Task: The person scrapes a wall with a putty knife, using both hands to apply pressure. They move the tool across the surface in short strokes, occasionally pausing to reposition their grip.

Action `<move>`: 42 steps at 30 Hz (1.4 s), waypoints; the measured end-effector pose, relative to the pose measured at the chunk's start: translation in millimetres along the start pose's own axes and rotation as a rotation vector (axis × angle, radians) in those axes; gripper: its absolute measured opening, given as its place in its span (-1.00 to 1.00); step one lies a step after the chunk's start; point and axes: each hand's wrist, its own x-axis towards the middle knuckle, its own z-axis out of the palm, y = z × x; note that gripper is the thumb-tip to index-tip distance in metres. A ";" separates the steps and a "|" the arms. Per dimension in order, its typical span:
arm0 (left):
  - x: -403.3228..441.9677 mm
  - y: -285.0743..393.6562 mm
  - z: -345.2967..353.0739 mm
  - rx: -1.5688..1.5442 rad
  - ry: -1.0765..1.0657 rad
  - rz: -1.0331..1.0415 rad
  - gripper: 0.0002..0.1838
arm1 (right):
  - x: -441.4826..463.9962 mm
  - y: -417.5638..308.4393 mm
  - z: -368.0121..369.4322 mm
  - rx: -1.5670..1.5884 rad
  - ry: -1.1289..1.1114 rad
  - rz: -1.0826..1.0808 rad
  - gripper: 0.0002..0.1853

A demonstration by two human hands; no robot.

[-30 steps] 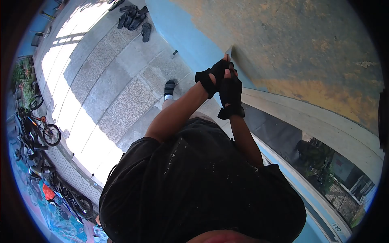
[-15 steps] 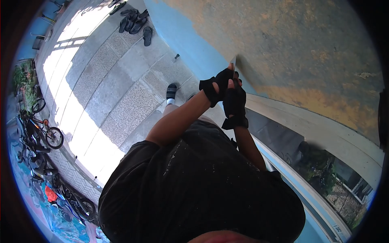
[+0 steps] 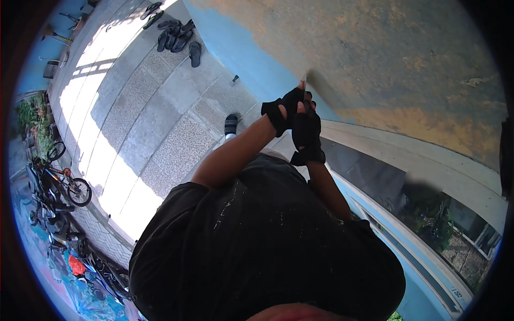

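Both my hands wear black fingerless gloves and meet close to the wall (image 3: 375,59), whose blue paint gives way to a mottled grey and ochre patch. Between them a thin flat metal blade (image 3: 304,80) points up at the wall surface, its edge by the patch's border. My left hand (image 3: 289,108) is closed around the blade tool, with one fingertip along the blade. My right hand (image 3: 307,127) wraps the same tool just below and right of it. The handle is hidden in the fingers.
Black sandals (image 3: 174,37) lie on the paved floor (image 3: 171,139) at upper left, with a small dark object (image 3: 235,78) nearer the wall. Bicycles (image 3: 79,191) and motorbikes stand at far left. A pale ledge (image 3: 407,150) and window glass (image 3: 364,166) lie below the patch.
Both hands and the blade dipped slightly down and right, then came back up and left, still together. The view has shifted a little, so floor and bikes sit lower and farther right.
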 end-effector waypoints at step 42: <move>-74.3 64.5 -22.5 0.746 0.081 -0.335 -0.63 | -11.8 -16.5 21.9 0.253 -0.108 0.037 -0.43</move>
